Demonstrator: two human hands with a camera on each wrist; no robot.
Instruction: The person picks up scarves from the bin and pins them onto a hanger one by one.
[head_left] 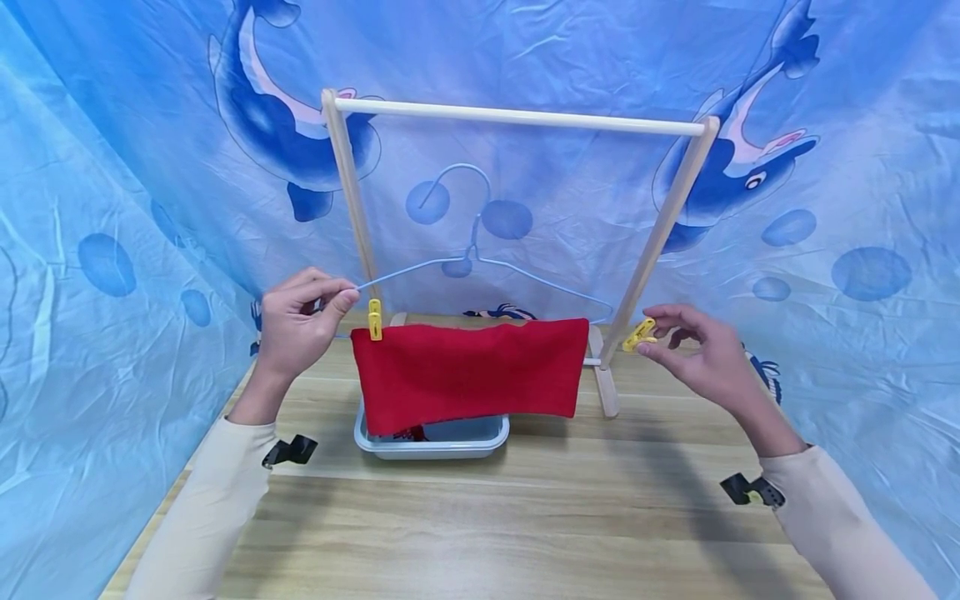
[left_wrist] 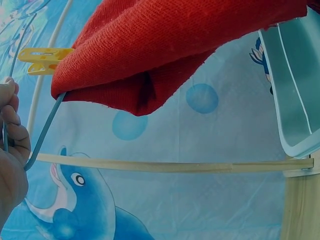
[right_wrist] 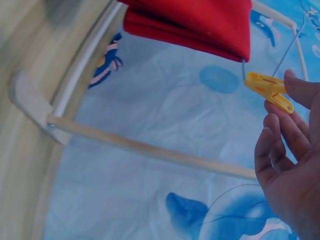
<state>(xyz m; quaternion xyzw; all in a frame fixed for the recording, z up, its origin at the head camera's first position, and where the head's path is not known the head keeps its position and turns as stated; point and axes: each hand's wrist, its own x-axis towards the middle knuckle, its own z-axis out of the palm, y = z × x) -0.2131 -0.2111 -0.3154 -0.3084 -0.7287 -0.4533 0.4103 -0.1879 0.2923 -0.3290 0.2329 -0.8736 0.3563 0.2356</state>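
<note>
A blue wire hanger [head_left: 427, 265] is held up by my left hand [head_left: 300, 321], whose thumb and fingers pinch its left corner. Over the hanger's lower bar drapes a folded red cloth [head_left: 472, 371]. One yellow clothespin [head_left: 376, 321] clips the cloth's left end, and in the left wrist view this clothespin [left_wrist: 45, 60] sits on the cloth's folded edge. My right hand [head_left: 701, 350] pinches a second yellow clothespin [head_left: 640, 335] between thumb and fingers, to the right of the cloth and apart from it. The right wrist view shows that clothespin [right_wrist: 270, 91] near the cloth's [right_wrist: 195, 25] corner.
Behind the hanger stands a rack with a white top rail [head_left: 517, 118] and wooden posts [head_left: 663, 229]. A pale blue basin [head_left: 435, 450] sits on the wooden table [head_left: 465, 525] under the cloth, with something dark red inside. Blue dolphin-print fabric [head_left: 600, 50] surrounds the table.
</note>
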